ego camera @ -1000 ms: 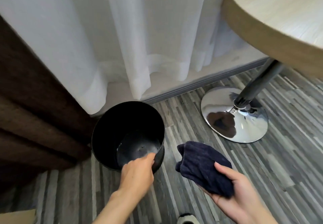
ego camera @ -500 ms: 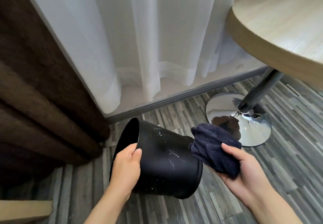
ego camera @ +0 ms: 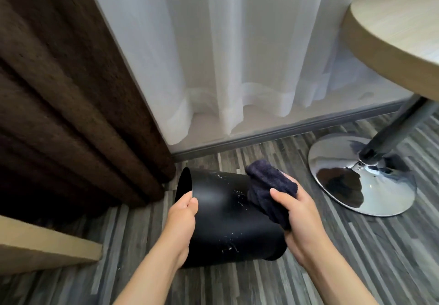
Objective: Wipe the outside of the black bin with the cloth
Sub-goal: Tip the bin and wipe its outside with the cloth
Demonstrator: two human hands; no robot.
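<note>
Nearest to me I count two bare hands on one black bin [ego camera: 228, 214]. My left hand [ego camera: 183, 219] grips the bin at its open rim, thumb on the outer wall and the other fingers out of sight behind the rim. My right hand [ego camera: 301, 219] has its fingers closed around one dark blue cloth [ego camera: 268, 185], bunched and pressed against the upper right of the bin's wall near its base. The bin lies tipped on its side over the striped grey floor [ego camera: 356, 257], mouth toward the left, base toward the right, with white specks scattered on its outer wall. At the lower left edge sits one pale wooden board [ego camera: 47, 245]. Farther back hang two curtains: one heavy brown curtain [ego camera: 59, 90] on the left and one sheer white curtain [ego camera: 237, 55] behind the bin. To the right stands one round worktop [ego camera: 392, 31] on a dark post with one shiny chrome base [ego camera: 361, 176] on the floor. Half a second ago the cloth only touched the bin near its base edge; now it covers more of the wall and the bin lies flatter. A full second ago the bin stood upright, cloth held apart from it.
</note>
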